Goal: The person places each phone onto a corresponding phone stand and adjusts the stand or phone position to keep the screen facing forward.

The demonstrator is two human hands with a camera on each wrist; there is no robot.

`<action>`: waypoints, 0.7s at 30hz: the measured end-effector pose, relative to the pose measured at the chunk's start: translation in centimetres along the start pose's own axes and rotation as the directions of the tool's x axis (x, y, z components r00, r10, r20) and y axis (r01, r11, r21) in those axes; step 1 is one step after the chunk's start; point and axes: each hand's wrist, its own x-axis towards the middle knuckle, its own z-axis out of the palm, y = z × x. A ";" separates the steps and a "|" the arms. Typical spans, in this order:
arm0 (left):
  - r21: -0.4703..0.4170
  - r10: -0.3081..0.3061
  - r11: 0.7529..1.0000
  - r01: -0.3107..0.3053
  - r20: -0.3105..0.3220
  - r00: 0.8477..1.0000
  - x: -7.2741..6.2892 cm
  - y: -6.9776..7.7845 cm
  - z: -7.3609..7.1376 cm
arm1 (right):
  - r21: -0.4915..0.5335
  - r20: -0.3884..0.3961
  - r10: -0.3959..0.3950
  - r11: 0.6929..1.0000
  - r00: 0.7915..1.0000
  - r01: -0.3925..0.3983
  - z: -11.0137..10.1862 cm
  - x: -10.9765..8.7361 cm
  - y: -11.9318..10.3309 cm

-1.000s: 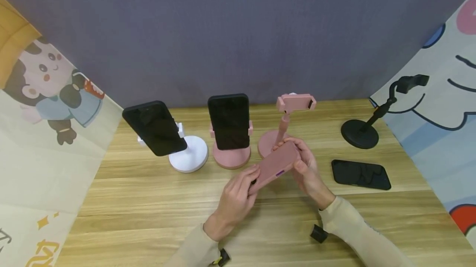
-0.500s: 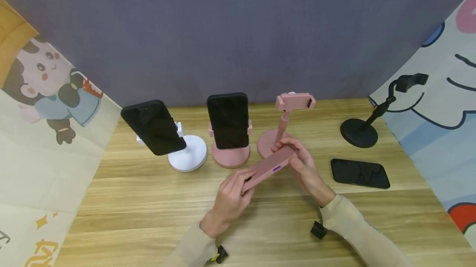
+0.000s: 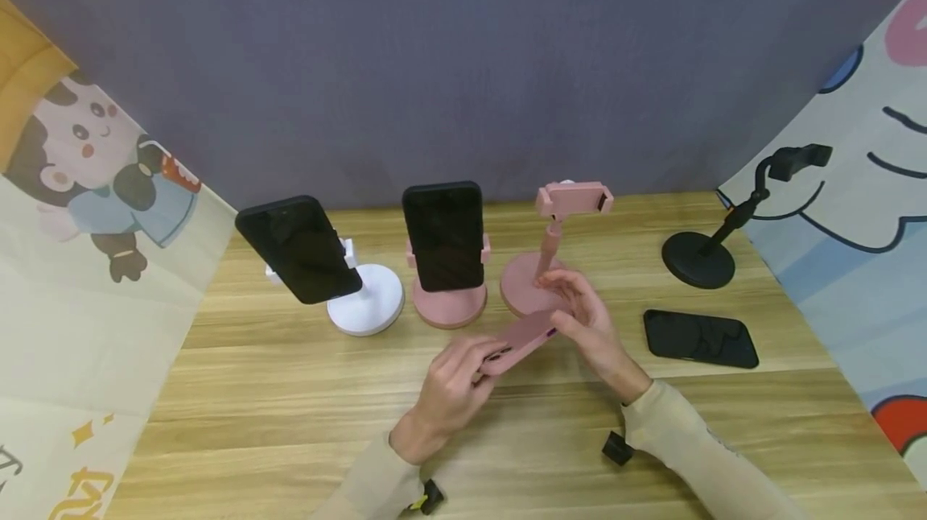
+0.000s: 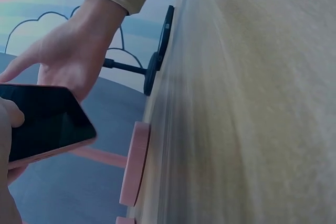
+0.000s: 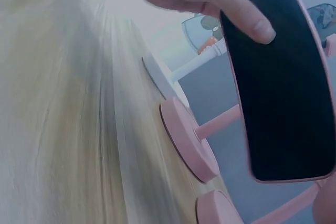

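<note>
A smartphone in a pink case is held above the table between both hands, its back and camera end upward in the head view. My left hand grips the camera end, with the thumb across the dark screen in the right wrist view. At the other end, my right hand holds the phone loosely, thumb on the case edge; some of its fingers are hidden behind the phone in the left wrist view. Just beyond the right fingertips stands a pink phone stand with a clamp on top.
To the left, a second pink stand bears a black phone, and a white stand bears another black phone. A black stand and a flat-lying black phone are on the right. A grey partition rises behind.
The pink-cased phone has tilted and shifted down and left, so its camera end shows more. The right hand has moved little, with less of the phone inside it. The stands stay put.
</note>
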 end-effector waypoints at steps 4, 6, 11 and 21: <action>-0.021 0.001 1.000 -0.002 -0.022 1.000 0.1 0.0 0.1 | -0.061 0.003 -0.023 0.998 1.000 0.023 0.3 0.0 -0.3; -0.037 0.000 0.999 -0.001 -0.037 0.999 0.2 0.0 0.1 | -0.077 0.019 -0.045 0.996 0.999 0.046 0.4 0.0 -0.3; -0.072 -0.009 0.997 0.004 -0.073 0.997 0.5 0.0 0.3 | -0.082 0.063 -0.071 0.994 0.996 0.076 0.7 -0.1 -0.3; -0.102 -0.025 0.995 0.012 -0.126 0.992 0.9 0.1 0.6 | -0.133 0.114 -0.080 0.986 0.990 0.095 1.3 -0.3 -0.4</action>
